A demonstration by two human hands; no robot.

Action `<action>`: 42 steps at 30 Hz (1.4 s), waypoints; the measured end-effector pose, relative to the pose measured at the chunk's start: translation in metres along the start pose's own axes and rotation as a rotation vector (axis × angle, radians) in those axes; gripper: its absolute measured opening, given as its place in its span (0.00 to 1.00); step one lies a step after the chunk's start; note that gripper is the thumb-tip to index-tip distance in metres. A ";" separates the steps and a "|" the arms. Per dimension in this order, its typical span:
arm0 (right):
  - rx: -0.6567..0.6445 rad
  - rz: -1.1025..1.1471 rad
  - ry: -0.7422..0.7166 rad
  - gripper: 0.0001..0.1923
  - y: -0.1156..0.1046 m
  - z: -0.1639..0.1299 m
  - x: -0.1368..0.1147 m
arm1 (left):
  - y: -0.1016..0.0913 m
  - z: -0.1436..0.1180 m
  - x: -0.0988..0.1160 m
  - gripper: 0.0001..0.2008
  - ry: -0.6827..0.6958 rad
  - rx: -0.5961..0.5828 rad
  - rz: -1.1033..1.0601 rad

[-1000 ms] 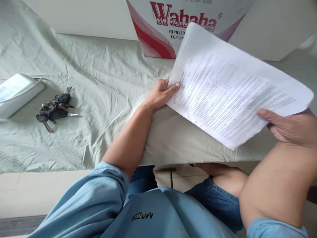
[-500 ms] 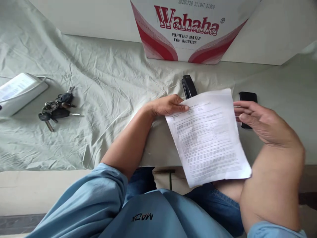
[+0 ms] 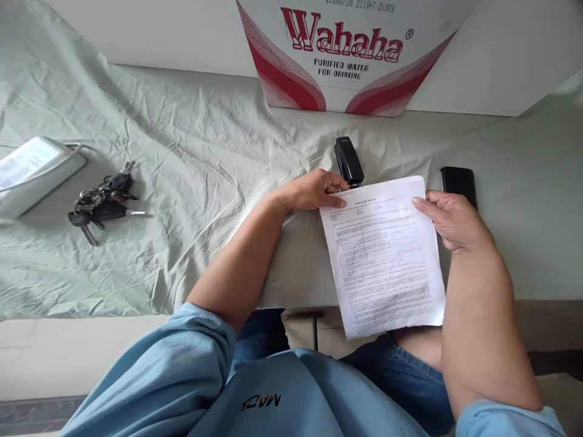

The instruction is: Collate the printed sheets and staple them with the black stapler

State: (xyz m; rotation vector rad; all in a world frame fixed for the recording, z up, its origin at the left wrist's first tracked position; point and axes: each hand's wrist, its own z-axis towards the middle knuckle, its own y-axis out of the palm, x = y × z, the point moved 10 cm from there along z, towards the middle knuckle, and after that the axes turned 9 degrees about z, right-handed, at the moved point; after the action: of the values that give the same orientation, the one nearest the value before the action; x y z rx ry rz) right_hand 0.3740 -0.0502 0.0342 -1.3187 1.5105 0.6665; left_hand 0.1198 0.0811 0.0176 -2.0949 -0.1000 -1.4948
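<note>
A printed sheet of paper point(image 3: 382, 261) hangs over the near edge of the cloth-covered table, its lower part above my lap. Whether it is one sheet or more I cannot tell. My left hand point(image 3: 314, 193) pinches its upper left corner, thumb on top and fingers behind. At the upper right corner, my right hand point(image 3: 450, 217) grips the paper with the thumb on the printed side. Just beyond the paper's top edge lies a black stapler point(image 3: 348, 161), close to my left fingertips. A black phone-like slab point(image 3: 459, 182) lies behind my right hand, partly hidden by it.
A large white and red water carton point(image 3: 341, 67) stands at the back. On the left, a bunch of keys point(image 3: 104, 203) lies on the wrinkled pale green cloth point(image 3: 191, 152). A white device point(image 3: 39, 173) with a cable sits at the far left.
My right hand has moved left and closed on the paper's upper right corner; before, it was open beside it. The sheet has straightened and its top faces me more squarely.
</note>
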 end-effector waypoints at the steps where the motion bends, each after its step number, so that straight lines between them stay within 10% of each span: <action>1: 0.008 0.012 -0.002 0.28 0.000 0.000 0.000 | 0.000 0.000 0.000 0.17 0.003 0.009 0.022; 11: 0.116 0.065 -0.046 0.29 -0.020 -0.004 -0.003 | -0.005 0.005 -0.003 0.14 0.028 0.157 -0.307; 19: 0.138 0.089 -0.037 0.33 -0.021 -0.009 -0.008 | -0.004 0.001 0.000 0.14 -0.076 0.122 -0.036; 42: 0.157 0.164 -0.100 0.28 -0.033 -0.018 -0.016 | -0.003 -0.001 0.004 0.12 0.011 0.105 -0.154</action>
State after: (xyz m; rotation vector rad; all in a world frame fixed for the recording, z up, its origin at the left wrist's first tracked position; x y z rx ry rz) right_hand 0.3984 -0.0679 0.0618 -1.0365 1.5669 0.6925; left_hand 0.1190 0.0821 0.0231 -2.0335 -0.3356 -1.5548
